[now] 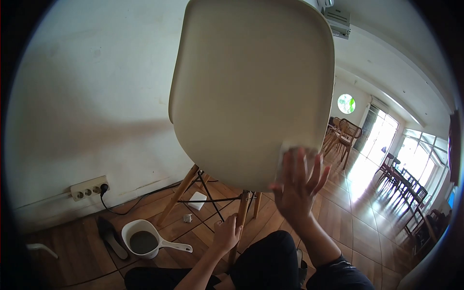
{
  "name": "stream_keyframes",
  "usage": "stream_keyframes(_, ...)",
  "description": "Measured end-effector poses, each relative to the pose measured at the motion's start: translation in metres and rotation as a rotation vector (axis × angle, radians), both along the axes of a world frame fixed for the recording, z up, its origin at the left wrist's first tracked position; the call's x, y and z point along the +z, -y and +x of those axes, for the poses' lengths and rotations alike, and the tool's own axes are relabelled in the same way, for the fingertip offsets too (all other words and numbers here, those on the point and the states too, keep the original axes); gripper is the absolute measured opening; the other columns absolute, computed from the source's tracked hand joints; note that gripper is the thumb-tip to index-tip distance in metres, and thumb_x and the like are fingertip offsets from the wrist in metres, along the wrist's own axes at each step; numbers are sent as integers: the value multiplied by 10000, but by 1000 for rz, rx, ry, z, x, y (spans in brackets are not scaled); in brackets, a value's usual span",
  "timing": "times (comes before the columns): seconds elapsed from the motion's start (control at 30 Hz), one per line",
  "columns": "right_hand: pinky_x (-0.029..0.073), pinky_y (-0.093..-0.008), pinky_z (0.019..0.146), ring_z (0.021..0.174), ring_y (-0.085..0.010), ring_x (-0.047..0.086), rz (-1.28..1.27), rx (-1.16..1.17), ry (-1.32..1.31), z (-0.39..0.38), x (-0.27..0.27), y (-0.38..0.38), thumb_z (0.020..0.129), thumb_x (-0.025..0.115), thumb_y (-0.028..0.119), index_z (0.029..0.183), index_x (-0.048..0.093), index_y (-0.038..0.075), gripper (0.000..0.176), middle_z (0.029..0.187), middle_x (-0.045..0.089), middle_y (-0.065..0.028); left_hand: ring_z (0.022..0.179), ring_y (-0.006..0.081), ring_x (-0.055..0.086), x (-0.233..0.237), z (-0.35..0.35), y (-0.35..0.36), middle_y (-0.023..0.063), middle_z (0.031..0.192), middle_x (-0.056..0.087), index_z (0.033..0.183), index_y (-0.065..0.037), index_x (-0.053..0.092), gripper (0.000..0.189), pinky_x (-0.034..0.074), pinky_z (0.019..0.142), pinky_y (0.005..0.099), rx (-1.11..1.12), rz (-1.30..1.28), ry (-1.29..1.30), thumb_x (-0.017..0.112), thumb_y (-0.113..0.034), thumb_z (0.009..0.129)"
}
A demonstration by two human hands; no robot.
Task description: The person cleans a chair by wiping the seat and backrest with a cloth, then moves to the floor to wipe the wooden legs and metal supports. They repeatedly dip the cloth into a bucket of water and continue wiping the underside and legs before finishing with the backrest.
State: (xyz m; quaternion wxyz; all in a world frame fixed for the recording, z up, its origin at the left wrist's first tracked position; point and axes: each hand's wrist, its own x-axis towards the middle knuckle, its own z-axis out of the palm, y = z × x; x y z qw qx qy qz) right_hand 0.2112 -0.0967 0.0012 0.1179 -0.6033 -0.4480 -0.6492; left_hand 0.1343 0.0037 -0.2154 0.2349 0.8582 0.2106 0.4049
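Observation:
A beige molded-shell chair (251,96) with wooden legs fills the middle of the head view. My left hand (228,234) is closed around one of its front wooden legs (244,208). Fingers spread and smeared by motion, my right hand (297,188) presses a whitish sponge (285,153) flat against the lower right of the shell. Most of the sponge is hidden behind the fingers. Under the chair, a white block (197,200) and a small greyish crumpled piece (187,218) lie on the floor.
A white dipper (157,240) of murky liquid stands on the tiled floor, beside a black shoe (112,239). A power strip (89,188) with a plugged-in black cord is on the wall at left. Wooden chairs (345,137) and a row of tables stand far right.

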Motion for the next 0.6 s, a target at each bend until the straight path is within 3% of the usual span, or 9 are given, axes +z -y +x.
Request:
stream_keyframes(0.1, 30, -585, 1081, 1357, -341, 195, -96, -85, -32, 3, -18, 7, 950, 167, 531, 1316, 478, 170, 601, 1463, 289, -1, 856, 232, 635, 0, 0, -1, 98, 938, 631, 1150, -28, 453, 343, 412, 764, 422, 15, 3, 13, 586, -149, 858)
stream_keyframes(0.3, -17, -596, 1070, 1362, -328, 206, -58, -36, -57, -13, 30, -5, 925, 181, 581, 1318, 478, 178, 637, 1447, 338, 48, 876, 241, 611, -3, 2, -1, 87, 957, 615, 1194, -43, 426, 375, 377, 813, 451, 2, -40, -1, 561, -198, 880)
stream_keyframes(0.47, -48, -614, 1057, 1377, -329, 176, -136, -10, -69, 4, -16, 7, 886, 216, 647, 1328, 462, 235, 653, 1451, 336, 48, 917, 240, 599, -3, 0, -1, 94, 972, 612, 1202, -39, 427, 375, 366, 836, 448, -7, -71, -47, 551, -199, 887)
stream_keyframes(0.6, -64, -631, 1044, 1380, -331, 175, -88, 32, -47, -1, 18, -9, 880, 301, 633, 1365, 404, 280, 608, 1462, 320, 53, 921, 240, 597, 1, 0, 1, 93, 977, 612, 1201, -38, 430, 371, 366, 840, 446, 17, -64, -41, 547, -201, 889)
